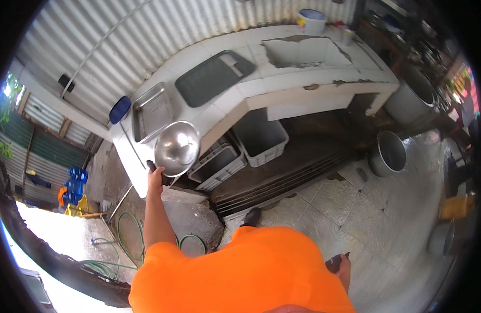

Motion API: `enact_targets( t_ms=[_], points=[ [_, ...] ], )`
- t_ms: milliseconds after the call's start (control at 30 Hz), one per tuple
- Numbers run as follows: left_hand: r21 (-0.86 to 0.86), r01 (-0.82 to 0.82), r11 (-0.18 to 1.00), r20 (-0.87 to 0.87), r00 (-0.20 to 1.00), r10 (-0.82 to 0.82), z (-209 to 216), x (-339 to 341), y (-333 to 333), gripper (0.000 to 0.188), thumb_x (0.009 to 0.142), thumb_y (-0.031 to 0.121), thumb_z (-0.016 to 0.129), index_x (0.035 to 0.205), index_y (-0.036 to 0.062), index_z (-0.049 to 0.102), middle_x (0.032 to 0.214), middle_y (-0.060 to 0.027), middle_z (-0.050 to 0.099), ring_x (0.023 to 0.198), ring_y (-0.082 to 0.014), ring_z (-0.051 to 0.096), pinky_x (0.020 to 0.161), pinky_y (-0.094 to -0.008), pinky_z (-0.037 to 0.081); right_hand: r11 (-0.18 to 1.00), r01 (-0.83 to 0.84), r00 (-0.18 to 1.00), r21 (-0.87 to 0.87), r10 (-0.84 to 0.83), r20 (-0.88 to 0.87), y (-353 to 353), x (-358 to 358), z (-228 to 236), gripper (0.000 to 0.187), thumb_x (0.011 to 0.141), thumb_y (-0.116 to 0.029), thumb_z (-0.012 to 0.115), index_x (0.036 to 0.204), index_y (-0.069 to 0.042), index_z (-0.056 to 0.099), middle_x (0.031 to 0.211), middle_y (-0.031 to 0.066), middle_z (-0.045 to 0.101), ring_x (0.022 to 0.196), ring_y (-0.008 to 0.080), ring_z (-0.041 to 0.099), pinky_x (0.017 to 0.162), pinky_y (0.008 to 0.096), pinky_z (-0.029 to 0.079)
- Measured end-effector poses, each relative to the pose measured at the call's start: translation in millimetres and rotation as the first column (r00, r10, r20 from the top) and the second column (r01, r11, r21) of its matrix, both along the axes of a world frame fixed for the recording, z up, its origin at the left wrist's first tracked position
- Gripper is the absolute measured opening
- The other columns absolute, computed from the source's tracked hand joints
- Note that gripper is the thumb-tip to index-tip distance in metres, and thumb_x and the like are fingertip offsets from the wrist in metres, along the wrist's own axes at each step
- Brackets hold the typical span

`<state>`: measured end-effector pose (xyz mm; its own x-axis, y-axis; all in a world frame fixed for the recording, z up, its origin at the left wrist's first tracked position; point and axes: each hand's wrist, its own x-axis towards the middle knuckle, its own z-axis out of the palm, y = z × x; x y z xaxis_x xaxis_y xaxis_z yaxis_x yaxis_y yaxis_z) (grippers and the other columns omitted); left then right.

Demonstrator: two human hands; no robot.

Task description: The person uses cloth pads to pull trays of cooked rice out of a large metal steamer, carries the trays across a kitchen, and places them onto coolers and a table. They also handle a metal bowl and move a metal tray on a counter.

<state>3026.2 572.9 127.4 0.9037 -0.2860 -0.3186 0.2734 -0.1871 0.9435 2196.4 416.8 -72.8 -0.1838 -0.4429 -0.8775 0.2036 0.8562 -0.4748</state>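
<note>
My left hand (156,179) is closed at the near rim of a shiny round metal bowl (177,148). The bowl is tipped so its inside faces up, at the left end of a white tiled counter (225,101). A small dark thing shows beside my fingers; I cannot make out what it is. Low at my right side hangs my right hand (344,271), partly hidden by my orange shirt. A dark brown object (335,262) shows against it, and whether my fingers hold it is unclear. Just past the bowl is a rectangular steel basin (152,112) set into the counter.
Along the counter are a dark sink (215,78), a broken-edged white basin (307,52) and a white bucket (311,22). Grey crates (261,141) sit underneath. A metal pot (388,154) stands on the wet tiled floor. A floor grate (282,182) and green hose (127,235) lie nearby.
</note>
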Motion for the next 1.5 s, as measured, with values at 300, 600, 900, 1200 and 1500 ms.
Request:
enact_targets(
  t_ms=[300,600,900,1200,1500],
  points=[
    [-0.025,0.81,0.586,0.019,0.586,-0.81,7,-357,-274,0.043,0.076,0.005,0.065,0.117,-0.0031,0.054,0.098,-0.0104,0.064,0.087,-0.0206,0.062,0.081,-0.0338,0.049,0.898,0.003,0.998,-0.441,0.027,0.061,-46,-100,86,0.045,0.089,-0.026,0.058,0.122,0.003,0.049,0.105,0.011,0.059,0.097,0.0222,0.057,0.081,0.0368,0.048],
    [0.192,0.981,-0.018,0.227,-0.062,-0.972,-11,-765,-431,0.051,0.074,0.015,0.065,0.121,-0.0012,0.053,0.101,-0.01,0.064,0.09,-0.0181,0.061,0.084,-0.0311,0.047,0.789,0.19,0.961,-0.584,-0.027,0.276,-116,-264,185,0.03,0.092,-0.025,0.055,0.113,-0.004,0.053,0.097,0.0049,0.06,0.084,0.015,0.058,0.077,0.0302,0.048],
    [0.104,0.883,-0.459,0.256,-0.469,-0.845,-54,-1124,-526,0.05,0.077,0.019,0.066,0.122,0.0003,0.053,0.104,-0.0121,0.065,0.095,-0.0192,0.061,0.085,-0.0324,0.047,0.732,0.175,0.874,-0.659,-0.423,-0.238,-137,-512,134,0.037,0.079,-0.01,0.062,0.112,0.004,0.055,0.102,0.0114,0.063,0.092,0.0189,0.06,0.083,0.0328,0.047],
    [-0.176,0.367,-0.913,-0.206,-0.921,-0.331,-23,-1492,-573,0.035,0.091,0.02,0.055,0.119,-0.0008,0.054,0.107,-0.0085,0.062,0.095,-0.0165,0.059,0.084,-0.0311,0.048,0.579,0.442,0.394,-0.685,-0.812,-0.432,-48,-764,131,0.038,0.074,-0.005,0.057,0.111,0.005,0.055,0.101,0.0127,0.063,0.092,0.0217,0.061,0.083,0.0336,0.047],
    [-0.085,0.012,-0.996,-0.462,-0.887,0.029,-50,-1775,-569,0.064,0.095,0.051,0.04,0.14,0.0052,0.032,0.131,-0.0157,0.049,0.111,-0.0299,0.054,0.087,-0.0462,0.048,0.193,0.697,0.066,-0.69,-0.976,-0.206,24,-935,84,0.032,0.074,0.003,0.053,0.106,0.001,0.056,0.093,0.0075,0.061,0.081,0.0155,0.059,0.072,0.0293,0.048]
  ],
)
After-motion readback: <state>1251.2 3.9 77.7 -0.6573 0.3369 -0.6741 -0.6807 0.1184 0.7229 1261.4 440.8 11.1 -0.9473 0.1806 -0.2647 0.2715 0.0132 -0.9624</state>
